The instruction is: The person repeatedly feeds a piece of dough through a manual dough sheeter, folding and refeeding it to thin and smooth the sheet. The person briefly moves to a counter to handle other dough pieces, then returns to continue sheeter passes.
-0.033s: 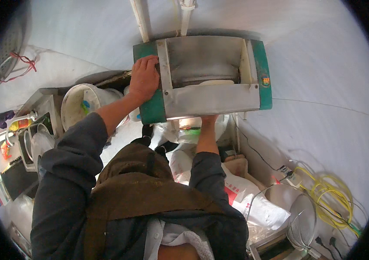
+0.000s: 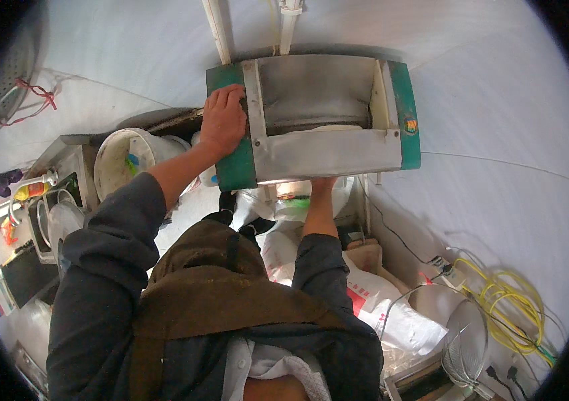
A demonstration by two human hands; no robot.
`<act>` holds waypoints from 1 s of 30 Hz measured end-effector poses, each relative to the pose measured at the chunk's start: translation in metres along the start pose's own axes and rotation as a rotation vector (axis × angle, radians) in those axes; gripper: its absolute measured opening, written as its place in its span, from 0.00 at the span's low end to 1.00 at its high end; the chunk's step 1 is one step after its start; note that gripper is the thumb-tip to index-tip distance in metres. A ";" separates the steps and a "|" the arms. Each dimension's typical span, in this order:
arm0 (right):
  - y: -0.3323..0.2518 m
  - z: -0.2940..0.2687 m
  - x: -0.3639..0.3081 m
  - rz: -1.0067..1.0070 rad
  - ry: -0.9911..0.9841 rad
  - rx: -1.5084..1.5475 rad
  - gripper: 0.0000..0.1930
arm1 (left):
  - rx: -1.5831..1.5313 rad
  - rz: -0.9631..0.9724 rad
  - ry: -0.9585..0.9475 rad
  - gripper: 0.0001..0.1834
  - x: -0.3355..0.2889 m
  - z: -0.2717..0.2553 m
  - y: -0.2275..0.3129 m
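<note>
A dough roller machine [image 2: 328, 152] with green end panels and a bare metal hopper stands against the wall in front of me. Down in its hopper slot shows the pale top of what looks like dough [image 2: 328, 127]. My left hand [image 2: 226, 119] is closed over the machine's left end, its fingers bent around the edge beside the metal frame. Below the front panel, my right hand [image 2: 323, 182] reaches underneath; its fingers are hidden by the machine. Part of a wide, shallow container [image 2: 338, 204] shows beneath, with something green and orange near it.
A white bucket [image 2: 127, 157] stands left of the machine, beside a metal sink [image 2: 84, 175] with a tap. White sacks [image 2: 391, 314] lie at my lower right. Beyond them are a wire strainer [image 2: 465, 344], a power strip [image 2: 448, 271] and coiled yellow cable [image 2: 515, 304].
</note>
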State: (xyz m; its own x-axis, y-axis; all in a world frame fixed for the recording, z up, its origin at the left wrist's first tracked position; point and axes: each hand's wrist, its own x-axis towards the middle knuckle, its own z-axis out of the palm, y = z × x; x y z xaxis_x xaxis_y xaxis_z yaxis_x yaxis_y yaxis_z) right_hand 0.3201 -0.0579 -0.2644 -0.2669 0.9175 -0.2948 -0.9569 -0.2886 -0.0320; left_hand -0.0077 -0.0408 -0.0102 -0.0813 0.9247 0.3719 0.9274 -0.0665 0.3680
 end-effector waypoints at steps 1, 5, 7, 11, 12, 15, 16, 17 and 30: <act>0.002 -0.003 0.000 -0.004 0.007 -0.018 0.29 | -0.003 0.001 0.001 0.17 -0.001 -0.001 0.000; 0.003 -0.024 0.002 -0.053 0.130 -0.076 0.31 | -0.006 0.006 -0.033 0.17 0.001 -0.006 0.005; -0.008 -0.040 0.000 -0.089 0.374 -0.016 0.35 | -0.031 0.030 -0.029 0.18 0.004 0.001 0.010; 0.009 -0.017 -0.026 -0.093 0.617 -0.153 0.24 | 0.033 -0.018 -0.069 0.18 0.001 0.004 -0.003; 0.016 0.000 -0.037 -0.076 0.725 -0.198 0.24 | 0.049 -0.038 -0.068 0.18 -0.001 0.003 -0.006; 0.010 0.010 -0.081 -0.126 0.844 -0.611 0.29 | 0.046 -0.055 -0.070 0.18 0.000 0.006 -0.005; 0.005 0.008 -0.098 -0.152 0.845 -0.794 0.31 | 0.043 -0.050 -0.077 0.19 0.000 0.007 -0.004; 0.003 0.008 -0.112 -0.174 0.839 -0.978 0.33 | 0.045 -0.047 -0.082 0.19 0.001 0.008 -0.005; -0.009 0.398 -0.090 -0.242 -0.153 -1.366 0.31 | 0.009 -0.001 -0.008 0.18 0.001 0.004 -0.005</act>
State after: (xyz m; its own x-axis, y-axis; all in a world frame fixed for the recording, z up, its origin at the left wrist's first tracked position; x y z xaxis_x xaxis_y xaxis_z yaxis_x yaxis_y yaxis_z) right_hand 0.3070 -0.0286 0.1423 -0.2077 0.9772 -0.0448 -0.1365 -0.0743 -0.9878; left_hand -0.0107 -0.0380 -0.0149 -0.0798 0.9276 0.3648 0.9307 -0.0617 0.3605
